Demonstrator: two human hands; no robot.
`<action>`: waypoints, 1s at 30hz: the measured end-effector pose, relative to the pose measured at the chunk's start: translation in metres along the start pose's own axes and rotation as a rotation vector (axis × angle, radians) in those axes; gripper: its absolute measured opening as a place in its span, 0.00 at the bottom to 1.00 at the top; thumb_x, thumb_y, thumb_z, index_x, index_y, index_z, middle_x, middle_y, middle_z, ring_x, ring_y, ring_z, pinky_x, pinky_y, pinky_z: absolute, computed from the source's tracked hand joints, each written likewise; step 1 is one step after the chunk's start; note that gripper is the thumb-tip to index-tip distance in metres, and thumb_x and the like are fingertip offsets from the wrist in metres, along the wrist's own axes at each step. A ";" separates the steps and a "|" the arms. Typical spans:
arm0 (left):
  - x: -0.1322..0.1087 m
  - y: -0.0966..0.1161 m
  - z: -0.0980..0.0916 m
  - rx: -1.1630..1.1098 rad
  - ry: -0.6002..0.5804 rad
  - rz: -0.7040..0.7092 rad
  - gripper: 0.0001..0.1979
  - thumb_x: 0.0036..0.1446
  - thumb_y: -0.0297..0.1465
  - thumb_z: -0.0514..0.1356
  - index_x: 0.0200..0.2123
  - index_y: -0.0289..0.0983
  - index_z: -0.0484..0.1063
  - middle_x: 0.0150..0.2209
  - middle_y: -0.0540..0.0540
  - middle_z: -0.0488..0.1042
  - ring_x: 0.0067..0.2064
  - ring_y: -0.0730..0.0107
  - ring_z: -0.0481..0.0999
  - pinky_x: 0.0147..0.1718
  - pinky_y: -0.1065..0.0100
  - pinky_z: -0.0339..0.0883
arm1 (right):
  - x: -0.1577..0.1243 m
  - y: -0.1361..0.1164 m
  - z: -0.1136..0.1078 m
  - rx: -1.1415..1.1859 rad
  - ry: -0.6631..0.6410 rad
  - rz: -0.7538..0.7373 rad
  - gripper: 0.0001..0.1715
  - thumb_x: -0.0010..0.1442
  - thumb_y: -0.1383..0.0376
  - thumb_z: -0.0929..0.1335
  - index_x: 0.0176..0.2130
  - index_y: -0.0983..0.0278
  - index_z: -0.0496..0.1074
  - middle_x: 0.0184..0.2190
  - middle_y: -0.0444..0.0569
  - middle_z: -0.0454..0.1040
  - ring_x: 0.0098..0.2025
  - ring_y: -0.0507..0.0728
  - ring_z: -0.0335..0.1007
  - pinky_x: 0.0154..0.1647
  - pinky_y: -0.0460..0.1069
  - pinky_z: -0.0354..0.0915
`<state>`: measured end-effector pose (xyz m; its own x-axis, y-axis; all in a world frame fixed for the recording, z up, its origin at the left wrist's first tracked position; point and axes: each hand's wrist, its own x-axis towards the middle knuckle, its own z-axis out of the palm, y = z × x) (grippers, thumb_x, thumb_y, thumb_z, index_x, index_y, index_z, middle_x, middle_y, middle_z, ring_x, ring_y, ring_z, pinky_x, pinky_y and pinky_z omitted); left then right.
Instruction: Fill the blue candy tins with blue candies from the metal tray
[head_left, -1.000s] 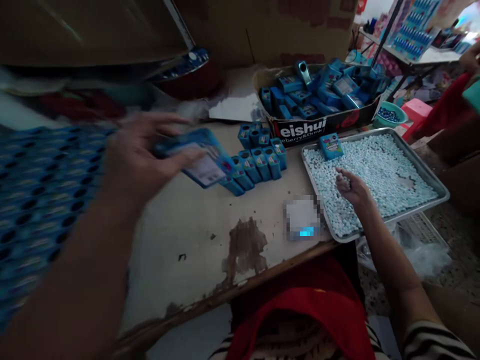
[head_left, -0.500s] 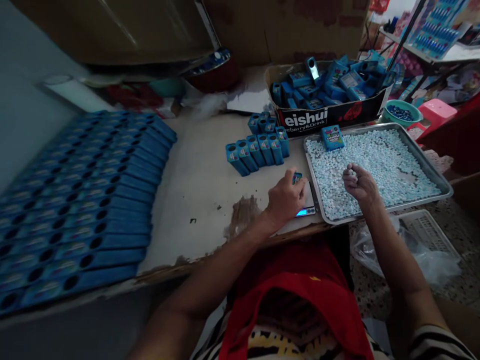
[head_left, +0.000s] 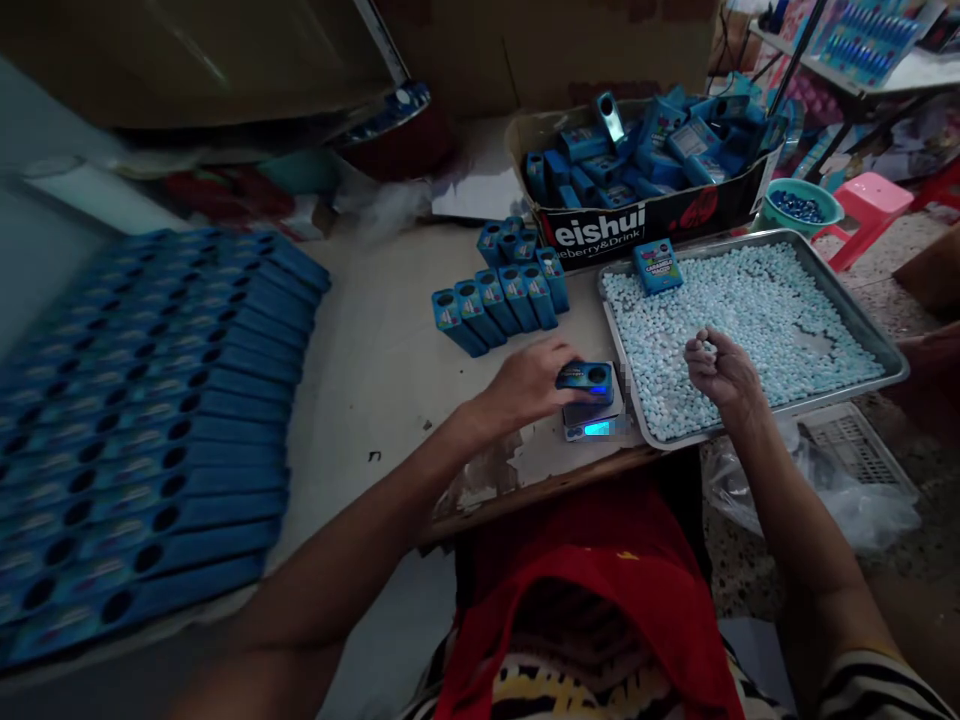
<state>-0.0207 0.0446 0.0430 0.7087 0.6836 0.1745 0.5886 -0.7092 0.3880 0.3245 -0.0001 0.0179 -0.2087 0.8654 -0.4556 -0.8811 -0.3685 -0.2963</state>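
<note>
My left hand [head_left: 525,385] grips a small blue box [head_left: 585,377] with a round hole in its top, resting it on a little scale [head_left: 596,420] with a glowing blue display at the table's front edge. My right hand [head_left: 721,372] hovers cupped over the metal tray [head_left: 889,355] of pale blue candies [head_left: 757,310], fingers curled around a few candies. One blue box [head_left: 655,266] lies on the candies at the tray's far left corner.
A row of upright blue boxes [head_left: 499,305] stands mid-table. A cardboard carton [head_left: 637,225] full of blue boxes sits behind the tray. Stacked blue boxes [head_left: 150,420] fill the table's left side. A teal bowl [head_left: 799,208] and pink stool [head_left: 866,205] stand far right.
My left hand came from the left stack to the scale and now rests a blue box on it. My right hand lifted slightly off the candies and curled.
</note>
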 end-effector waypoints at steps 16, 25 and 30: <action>-0.104 -0.012 -0.010 -0.124 0.312 -0.210 0.22 0.73 0.49 0.66 0.59 0.41 0.81 0.52 0.41 0.83 0.50 0.56 0.85 0.55 0.57 0.81 | 0.009 0.098 0.118 -0.450 0.013 -0.332 0.27 0.71 0.46 0.77 0.35 0.59 0.67 0.25 0.36 0.67 0.18 0.44 0.50 0.15 0.41 0.47; -0.103 0.000 -0.004 -0.080 0.477 -0.144 0.15 0.72 0.44 0.69 0.53 0.43 0.85 0.47 0.42 0.86 0.50 0.54 0.87 0.52 0.54 0.83 | 0.005 0.114 0.115 -0.751 0.009 -0.734 0.27 0.73 0.43 0.73 0.33 0.57 0.67 0.30 0.40 0.63 0.22 0.47 0.50 0.17 0.45 0.49; -0.108 -0.001 -0.006 -0.105 0.523 -0.123 0.13 0.72 0.42 0.70 0.54 0.44 0.84 0.47 0.44 0.86 0.49 0.56 0.86 0.51 0.56 0.82 | 0.006 0.122 0.115 -0.941 -0.010 -0.835 0.30 0.73 0.39 0.71 0.32 0.57 0.66 0.30 0.42 0.63 0.26 0.50 0.52 0.19 0.46 0.51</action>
<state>-0.0998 -0.0272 0.0289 0.3333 0.7740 0.5383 0.5940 -0.6158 0.5176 0.1665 -0.0005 0.0753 0.2588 0.9519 0.1640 -0.1034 0.1961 -0.9751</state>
